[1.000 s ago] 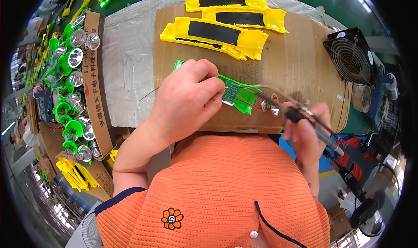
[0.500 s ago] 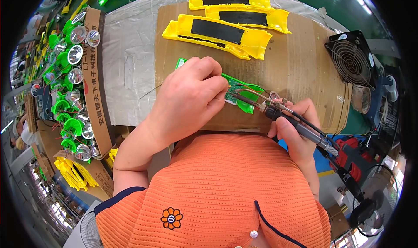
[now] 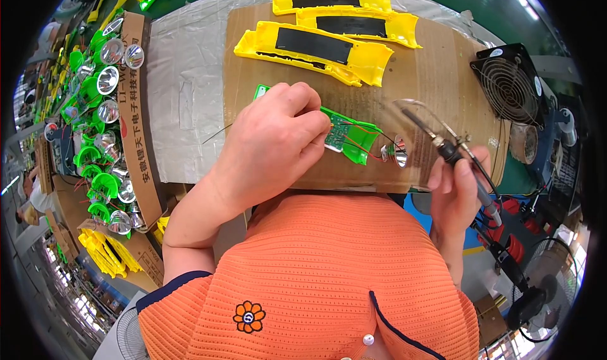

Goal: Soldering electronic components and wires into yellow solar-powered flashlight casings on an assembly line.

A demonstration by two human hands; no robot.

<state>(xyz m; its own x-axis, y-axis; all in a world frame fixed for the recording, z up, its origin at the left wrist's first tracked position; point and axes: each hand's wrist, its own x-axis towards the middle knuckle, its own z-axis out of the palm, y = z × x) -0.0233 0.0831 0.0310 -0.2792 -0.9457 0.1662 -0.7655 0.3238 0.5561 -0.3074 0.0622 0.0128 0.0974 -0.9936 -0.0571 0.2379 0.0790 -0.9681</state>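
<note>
My left hand (image 3: pixel 278 139) is closed in a pinch above a green plastic housing (image 3: pixel 361 142), covering its middle. What its fingertips grip is hidden; a thin dark wire (image 3: pixel 217 134) sticks out to the left from beneath it. Just right of the fingertips, a green circuit board (image 3: pixel 338 132) shows inside the housing. Red and black wires run from there to a small silvery lamp reflector (image 3: pixel 399 152). My right hand (image 3: pixel 456 186) grips a soldering iron (image 3: pixel 449 150) with a thin metal tube alongside. Its tip is raised, apart from the board and blurred.
Yellow plastic shells (image 3: pixel 319 51) with black pads lie at the far side of the cardboard (image 3: pixel 436 75). Left stands a carton (image 3: pixel 134 82) of green lamp heads with reflectors. A black fan (image 3: pixel 509 85) is at the far right, and a red object (image 3: pixel 509 224) lower right.
The soldering iron has swung away from the circuit board, up and to the right, with my right hand. The reflector and wires now show more fully. My left hand has stayed in place.
</note>
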